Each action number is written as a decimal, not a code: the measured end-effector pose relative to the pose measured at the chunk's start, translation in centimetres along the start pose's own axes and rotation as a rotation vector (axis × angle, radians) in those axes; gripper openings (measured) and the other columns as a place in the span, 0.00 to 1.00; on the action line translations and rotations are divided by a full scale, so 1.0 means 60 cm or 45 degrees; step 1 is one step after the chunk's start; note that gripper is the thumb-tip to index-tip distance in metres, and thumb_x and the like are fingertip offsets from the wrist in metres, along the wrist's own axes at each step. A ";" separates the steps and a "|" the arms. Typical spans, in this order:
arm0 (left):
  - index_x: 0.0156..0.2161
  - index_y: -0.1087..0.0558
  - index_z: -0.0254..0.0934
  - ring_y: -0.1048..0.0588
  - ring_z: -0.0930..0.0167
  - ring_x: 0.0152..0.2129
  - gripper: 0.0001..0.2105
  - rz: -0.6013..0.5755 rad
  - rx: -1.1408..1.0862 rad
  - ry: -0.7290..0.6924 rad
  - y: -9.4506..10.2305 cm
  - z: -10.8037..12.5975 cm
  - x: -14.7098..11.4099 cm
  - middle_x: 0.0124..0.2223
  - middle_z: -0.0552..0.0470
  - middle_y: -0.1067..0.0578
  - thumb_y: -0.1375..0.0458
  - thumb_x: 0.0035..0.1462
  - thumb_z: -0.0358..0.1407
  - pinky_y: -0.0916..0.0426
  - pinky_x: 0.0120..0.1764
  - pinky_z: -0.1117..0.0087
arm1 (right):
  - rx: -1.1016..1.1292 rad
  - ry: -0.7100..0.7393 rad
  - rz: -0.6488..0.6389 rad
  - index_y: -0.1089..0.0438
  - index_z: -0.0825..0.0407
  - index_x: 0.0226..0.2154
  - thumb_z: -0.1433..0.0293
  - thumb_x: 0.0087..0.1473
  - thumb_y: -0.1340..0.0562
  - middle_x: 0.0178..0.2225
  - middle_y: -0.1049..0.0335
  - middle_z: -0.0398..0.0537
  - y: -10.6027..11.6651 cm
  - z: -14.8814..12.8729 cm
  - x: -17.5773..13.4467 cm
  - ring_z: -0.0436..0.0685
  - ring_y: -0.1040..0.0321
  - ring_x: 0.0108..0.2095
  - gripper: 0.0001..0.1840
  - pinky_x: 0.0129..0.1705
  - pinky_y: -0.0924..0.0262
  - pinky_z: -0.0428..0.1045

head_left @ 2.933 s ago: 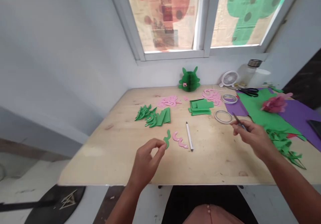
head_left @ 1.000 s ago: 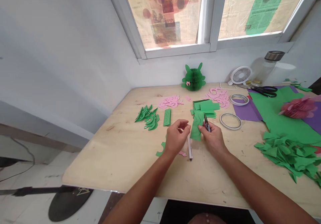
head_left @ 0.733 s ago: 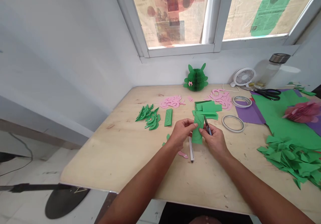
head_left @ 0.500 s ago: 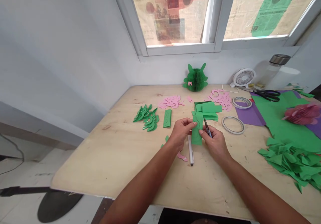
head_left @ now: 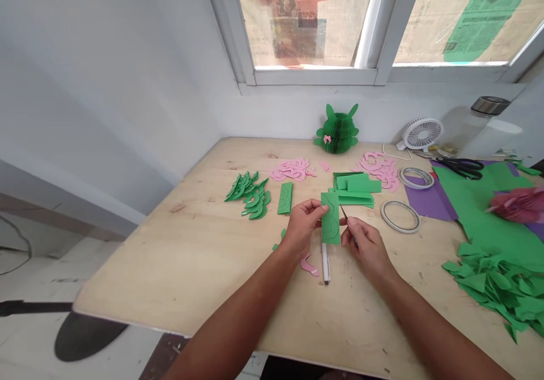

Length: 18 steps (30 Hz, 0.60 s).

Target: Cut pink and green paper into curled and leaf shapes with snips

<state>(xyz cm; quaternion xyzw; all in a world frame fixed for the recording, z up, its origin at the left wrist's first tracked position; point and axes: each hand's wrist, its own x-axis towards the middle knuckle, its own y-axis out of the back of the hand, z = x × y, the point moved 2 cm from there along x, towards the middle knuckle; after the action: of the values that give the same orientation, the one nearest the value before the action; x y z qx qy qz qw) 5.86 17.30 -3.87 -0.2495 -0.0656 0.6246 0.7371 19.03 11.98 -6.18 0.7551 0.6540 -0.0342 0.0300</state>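
Note:
Pinched in my left hand [head_left: 306, 225] is an upright strip of green paper [head_left: 330, 221] with curved lines drawn on it. My right hand [head_left: 366, 243] is closed on a pair of scissors [head_left: 344, 214], their dark tips pointing up beside the strip's right edge; the handles are mostly hidden by the fingers. Under the strip lies a white pen [head_left: 326, 267], with a curved pink paper piece [head_left: 310, 266] to its left. Another marked green strip [head_left: 285, 198] rests on the table, left of my hands. Behind my hands is a stack of folded green paper [head_left: 357, 185].
Green cut-outs [head_left: 255, 198] and pink cut-outs [head_left: 292, 169] lie to the left and back. A green honeycomb paper figure [head_left: 339, 132] stands by the wall. Rightward are tape rolls [head_left: 400, 217], a small fan [head_left: 423, 134], black scissors [head_left: 461, 167] and a heap of green scraps [head_left: 495, 289].
My right hand has come off the strip's edge, and the scissors have turned, their tips now near that edge. The strip has shifted slightly left in my left hand. The view has moved a little.

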 end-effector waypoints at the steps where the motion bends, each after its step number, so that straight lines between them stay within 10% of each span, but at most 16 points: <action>1: 0.21 0.32 0.34 0.35 0.77 0.19 0.13 -0.003 -0.013 0.002 0.000 0.000 0.000 0.22 0.56 0.31 0.32 0.33 0.38 0.37 0.26 0.74 | -0.010 0.004 -0.005 0.32 0.56 0.33 0.51 0.55 0.45 0.17 0.38 0.40 0.000 0.001 0.000 0.45 0.55 0.15 0.24 0.18 0.61 0.44; 18: 0.22 0.33 0.34 0.35 0.77 0.20 0.13 -0.065 0.045 0.010 -0.002 0.000 -0.002 0.22 0.56 0.31 0.34 0.35 0.39 0.38 0.26 0.75 | 0.001 0.046 -0.065 0.36 0.54 0.18 0.52 0.55 0.45 0.16 0.40 0.41 -0.002 0.003 0.001 0.45 0.55 0.14 0.25 0.18 0.62 0.45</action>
<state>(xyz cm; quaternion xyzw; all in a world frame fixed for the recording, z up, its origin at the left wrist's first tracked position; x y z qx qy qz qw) 5.96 17.17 -3.77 -0.2371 -0.0583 0.6055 0.7574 18.94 12.03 -6.35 0.7386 0.6735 -0.0217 0.0171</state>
